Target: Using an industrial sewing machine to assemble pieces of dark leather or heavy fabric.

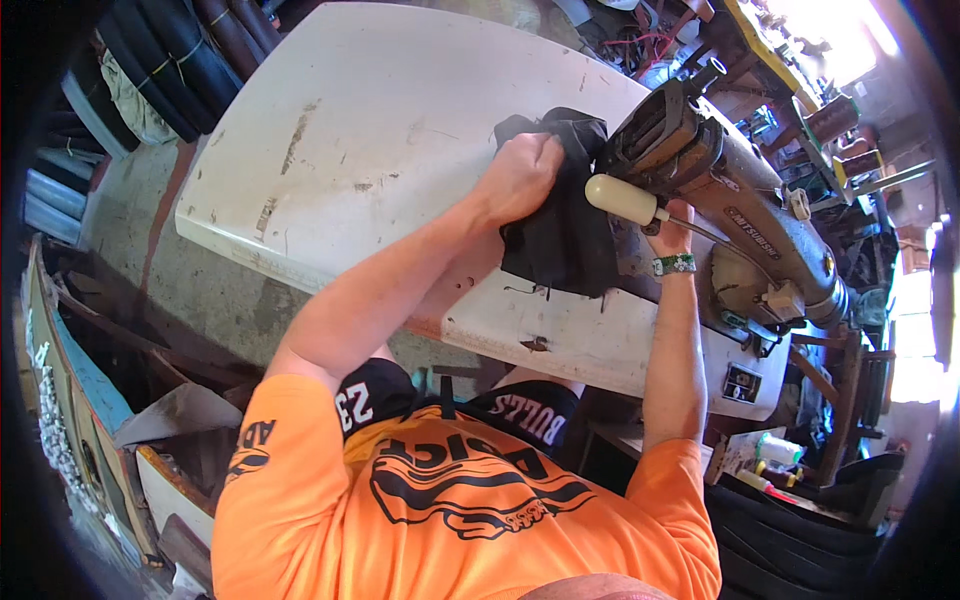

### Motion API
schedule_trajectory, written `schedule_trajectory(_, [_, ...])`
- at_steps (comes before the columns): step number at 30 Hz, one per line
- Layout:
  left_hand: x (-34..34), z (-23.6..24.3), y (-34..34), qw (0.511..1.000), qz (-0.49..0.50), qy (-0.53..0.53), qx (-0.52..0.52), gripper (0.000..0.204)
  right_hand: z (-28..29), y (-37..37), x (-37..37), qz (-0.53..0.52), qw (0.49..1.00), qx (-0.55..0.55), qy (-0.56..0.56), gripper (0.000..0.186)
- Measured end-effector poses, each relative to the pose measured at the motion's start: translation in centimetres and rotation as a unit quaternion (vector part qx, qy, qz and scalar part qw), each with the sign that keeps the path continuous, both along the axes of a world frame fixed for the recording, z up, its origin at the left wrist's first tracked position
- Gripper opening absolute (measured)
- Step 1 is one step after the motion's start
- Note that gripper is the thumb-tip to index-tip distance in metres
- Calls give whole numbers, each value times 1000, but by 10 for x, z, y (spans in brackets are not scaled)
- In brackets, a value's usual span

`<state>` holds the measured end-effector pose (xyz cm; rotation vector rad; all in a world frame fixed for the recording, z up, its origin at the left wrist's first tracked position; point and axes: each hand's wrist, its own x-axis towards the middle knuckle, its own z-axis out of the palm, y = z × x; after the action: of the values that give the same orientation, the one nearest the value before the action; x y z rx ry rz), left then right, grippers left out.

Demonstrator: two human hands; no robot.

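A piece of black fabric (560, 240) lies bunched on the white tabletop, beside a dark brown sewing machine (750, 215). My left hand (522, 180) is closed, its fingers curled on the upper part of the fabric, left of the machine's head. My right hand (672, 232), with a green patterned band (674, 264) at its wrist, is close to the right side of the fabric, under the machine's arm. A cream, rounded lamp head (622, 200) on a thin stalk partly covers that hand, so its fingers are hidden. The needle area cannot be made out.
The large white table (350, 130) is scuffed and stained. Dark rolls of material (165, 60) stand at the far left. Wooden frames and clutter (835, 140) crowd the right. Boards and a bluish panel (90, 370) stand low on the left. Black material (790, 540) hangs at lower right.
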<state>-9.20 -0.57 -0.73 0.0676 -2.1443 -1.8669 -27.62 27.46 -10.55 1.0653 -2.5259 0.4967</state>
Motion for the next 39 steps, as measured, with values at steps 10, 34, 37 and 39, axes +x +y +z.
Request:
schedule_trajectory(10, [2, -13, -4, 931, -87, -28, 352, 22, -38, 18, -31, -44, 984, 111, 131, 15])
schedule_trajectory(34, [24, 23, 3, 958, -109, -143, 225, 40, 77, -35, 72, -152, 967, -54, -196, 26])
schedule_trajectory(37, [21, 17, 3, 940, -68, -156, 294, 42, 74, -29, 86, -102, 986, -127, -43, 22])
schedule_trajectory(39, [10, -7, -7, 947, -68, -137, 282, 43, 93, -30, 122, -100, 987, -125, 14, 21])
